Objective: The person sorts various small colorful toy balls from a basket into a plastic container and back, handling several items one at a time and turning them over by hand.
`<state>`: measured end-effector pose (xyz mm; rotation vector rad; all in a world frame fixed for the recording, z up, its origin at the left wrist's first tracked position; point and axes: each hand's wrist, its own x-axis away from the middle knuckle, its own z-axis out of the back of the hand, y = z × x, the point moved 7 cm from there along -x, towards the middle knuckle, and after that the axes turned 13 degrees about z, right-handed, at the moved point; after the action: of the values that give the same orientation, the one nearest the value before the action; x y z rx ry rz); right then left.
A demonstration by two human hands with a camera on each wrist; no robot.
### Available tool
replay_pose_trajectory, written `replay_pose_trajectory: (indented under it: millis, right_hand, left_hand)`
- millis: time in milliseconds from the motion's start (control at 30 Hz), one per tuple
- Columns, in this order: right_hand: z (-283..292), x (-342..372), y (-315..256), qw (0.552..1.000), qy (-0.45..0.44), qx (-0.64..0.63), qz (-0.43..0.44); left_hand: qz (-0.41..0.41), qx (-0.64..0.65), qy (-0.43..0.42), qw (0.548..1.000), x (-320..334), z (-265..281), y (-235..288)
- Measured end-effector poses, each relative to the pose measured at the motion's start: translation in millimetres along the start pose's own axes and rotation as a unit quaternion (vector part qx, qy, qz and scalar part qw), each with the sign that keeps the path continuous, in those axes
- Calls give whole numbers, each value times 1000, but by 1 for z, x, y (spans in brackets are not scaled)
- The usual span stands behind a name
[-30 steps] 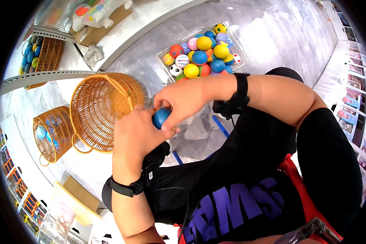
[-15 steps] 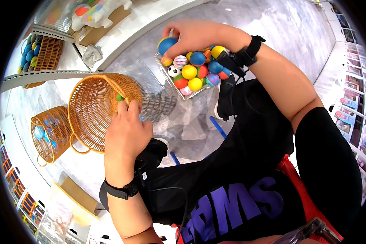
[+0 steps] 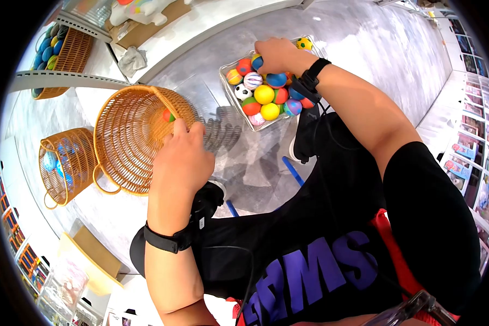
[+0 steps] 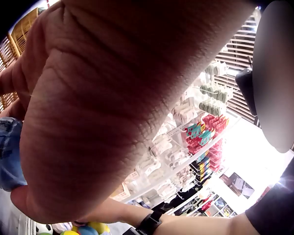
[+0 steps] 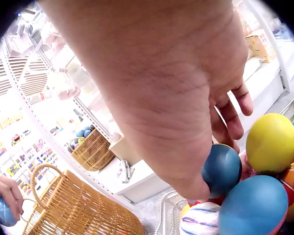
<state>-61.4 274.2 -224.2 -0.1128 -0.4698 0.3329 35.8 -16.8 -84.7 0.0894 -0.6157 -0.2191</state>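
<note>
My left hand (image 3: 182,160) is at the rim of the large wicker basket (image 3: 119,144). In the left wrist view its fingers curl round a blue ball (image 4: 5,156), which the hand hides from the head view. A red and green ball (image 3: 167,115) lies inside that basket. Over the wire basket (image 3: 226,89) of colourful balls, my right hand (image 3: 280,56) holds a dark blue ball with a yellow part (image 3: 257,61); the right wrist view shows the thumb against this ball (image 5: 221,169) and fingers behind it. A yellow ball (image 5: 271,142) and another blue ball (image 5: 254,205) sit beside it.
A smaller wicker basket (image 3: 68,165) with blue items stands left of the large one. At upper left are a shelf (image 3: 70,80) and another ball-filled basket (image 3: 73,54). Blue legs (image 3: 292,170) and the person's shoes are near the floor's middle. Shelving lines the right side.
The hands, together round a blue ball at first, have parted. My right hand has carried a blue and yellow ball up and right, then down among the balls. The left has stayed by the wicker rim.
</note>
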Motion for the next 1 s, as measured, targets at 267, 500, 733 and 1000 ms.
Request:
replay_pose_trajectory:
  millis: [267,500,733,1000]
  right_hand:
    - [-4,-1,-14,999,-34,33,-1]
    - [-3,0,-16,997,-45,59,-3]
    - [27,5,-40,997,49,48,46]
    - [84,46,-149,894,1,-357,271]
  left_hand:
    - [-28,-15,4,999,-12,-6,2]
    - [-25,-25,-9,999,-19,-11,-1]
    - [-40,-9,23,999,-18,5,10]
    - [-98,210,203,951,-11,49,27]
